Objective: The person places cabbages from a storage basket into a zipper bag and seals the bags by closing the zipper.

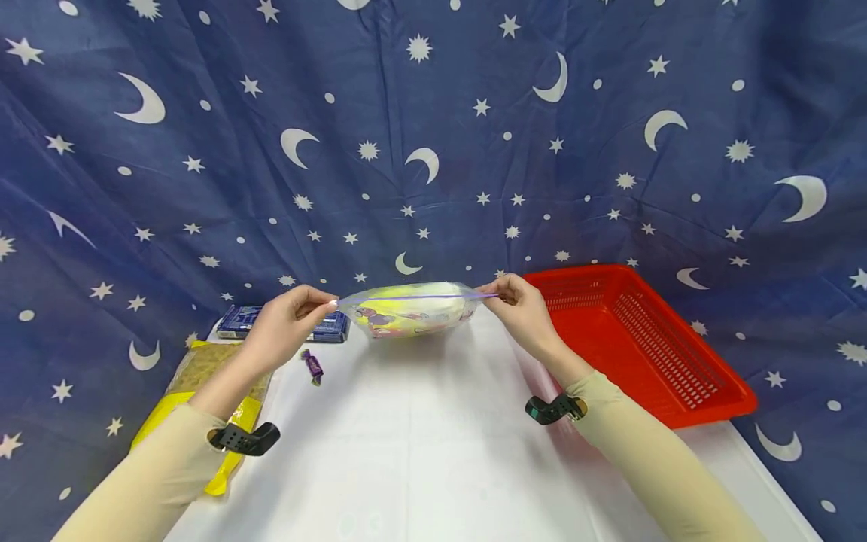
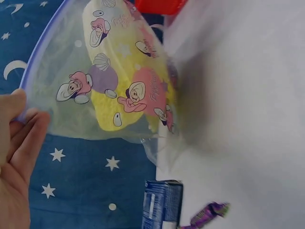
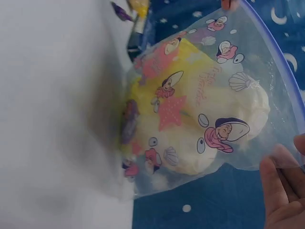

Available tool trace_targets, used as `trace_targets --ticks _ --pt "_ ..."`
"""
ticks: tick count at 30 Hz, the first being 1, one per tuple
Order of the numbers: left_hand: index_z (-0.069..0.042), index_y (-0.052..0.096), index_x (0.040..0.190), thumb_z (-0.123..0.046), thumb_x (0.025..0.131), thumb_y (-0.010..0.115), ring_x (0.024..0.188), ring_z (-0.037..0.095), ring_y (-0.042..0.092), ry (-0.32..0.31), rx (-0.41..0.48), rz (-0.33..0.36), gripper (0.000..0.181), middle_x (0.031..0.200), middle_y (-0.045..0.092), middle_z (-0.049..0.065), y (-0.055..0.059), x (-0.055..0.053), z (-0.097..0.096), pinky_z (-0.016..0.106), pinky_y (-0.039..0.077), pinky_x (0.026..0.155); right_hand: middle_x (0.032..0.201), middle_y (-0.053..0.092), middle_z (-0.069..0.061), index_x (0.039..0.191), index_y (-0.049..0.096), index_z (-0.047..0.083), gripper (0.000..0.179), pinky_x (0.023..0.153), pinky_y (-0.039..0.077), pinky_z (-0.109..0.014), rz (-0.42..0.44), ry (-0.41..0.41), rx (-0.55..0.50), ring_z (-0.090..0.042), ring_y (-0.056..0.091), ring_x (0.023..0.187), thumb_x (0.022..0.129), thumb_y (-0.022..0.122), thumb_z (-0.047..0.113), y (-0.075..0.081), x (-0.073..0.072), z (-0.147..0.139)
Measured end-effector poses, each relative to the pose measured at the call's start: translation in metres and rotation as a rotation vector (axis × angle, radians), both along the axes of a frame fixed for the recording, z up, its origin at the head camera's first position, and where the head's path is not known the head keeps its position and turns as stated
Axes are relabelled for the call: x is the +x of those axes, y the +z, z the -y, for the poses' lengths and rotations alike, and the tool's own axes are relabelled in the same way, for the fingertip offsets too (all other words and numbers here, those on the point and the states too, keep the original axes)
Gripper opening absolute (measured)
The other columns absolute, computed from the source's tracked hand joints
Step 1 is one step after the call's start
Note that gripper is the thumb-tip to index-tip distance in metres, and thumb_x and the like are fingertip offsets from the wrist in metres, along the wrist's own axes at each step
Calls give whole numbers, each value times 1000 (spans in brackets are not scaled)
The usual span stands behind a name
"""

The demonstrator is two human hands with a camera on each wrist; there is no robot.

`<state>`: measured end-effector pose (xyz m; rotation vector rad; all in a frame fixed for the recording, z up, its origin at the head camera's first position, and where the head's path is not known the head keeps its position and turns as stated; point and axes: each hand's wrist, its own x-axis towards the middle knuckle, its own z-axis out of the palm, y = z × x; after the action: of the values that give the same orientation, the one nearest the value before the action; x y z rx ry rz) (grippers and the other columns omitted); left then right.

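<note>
A clear zip bag (image 1: 413,320) with a purple zip strip along its top hangs between both hands over the white table. Pink cartoon figures, shells and stars are printed on its plastic, and yellow and whitish soft-looking contents (image 3: 238,112) fill it. My left hand (image 1: 284,324) pinches the top left corner between thumb and fingers. At the opposite end of the strip, my right hand (image 1: 524,312) pinches the right corner. The left wrist view shows the bag's printed side (image 2: 102,78) tapering to the strip at my fingers. A purple wrapped candy (image 1: 313,367) lies near my left hand.
A red plastic basket (image 1: 677,410) with slotted sides stands at the right. Beyond my left hand lies a dark blue packet (image 1: 332,329). Under my left forearm is a yellow bag with brownish contents (image 1: 203,369). A blue star-patterned curtain (image 1: 433,113) hangs behind the table (image 1: 406,452).
</note>
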<state>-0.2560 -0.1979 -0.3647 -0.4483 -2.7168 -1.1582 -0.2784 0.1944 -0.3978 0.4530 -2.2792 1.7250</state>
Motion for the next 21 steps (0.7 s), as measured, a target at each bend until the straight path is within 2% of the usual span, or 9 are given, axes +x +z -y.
trace_targets --ticks 5,7,10,15,19,21 --pt "-14 71 112 -28 100 67 94 17 68 -108 -34 106 18 103 72 0 -12 25 10 34 60 82 110 75 -9 96 65 2 3 88 58 -25 14 63 76 -26 70 102 94 66 4 -13 27 -5" --pt "-16 71 110 -26 100 68 90 15 68 -163 -55 154 15 99 72 -3 -18 33 13 32 59 79 108 76 -6 94 67 5 2 88 59 -27 24 82 135 -24 71 101 93 66 3 -20 38 -7" --pt "-18 72 108 -24 99 69 84 13 67 -250 -105 192 11 93 71 -8 -28 42 15 30 59 75 105 76 3 92 70 14 12 91 59 -34 17 101 261 -18 71 100 92 65 2 -31 52 -12" --pt "-29 72 101 -33 96 72 81 4 61 -347 -251 144 6 92 66 -17 -49 54 15 26 54 69 103 73 17 90 69 29 21 97 56 -41 -40 116 486 -11 68 105 91 69 8 -54 70 -18" --pt "-36 71 97 -35 95 74 79 2 54 -399 -325 111 4 94 60 -21 -63 63 15 23 49 64 105 71 17 91 68 29 22 97 54 -41 -89 123 614 -12 67 108 90 71 8 -71 82 -20" --pt "-36 71 98 -34 95 74 78 1 53 -424 -328 110 4 95 58 -21 -69 67 15 22 48 63 107 71 17 92 68 29 22 97 54 -40 -94 126 671 -12 66 109 88 70 7 -77 86 -21"
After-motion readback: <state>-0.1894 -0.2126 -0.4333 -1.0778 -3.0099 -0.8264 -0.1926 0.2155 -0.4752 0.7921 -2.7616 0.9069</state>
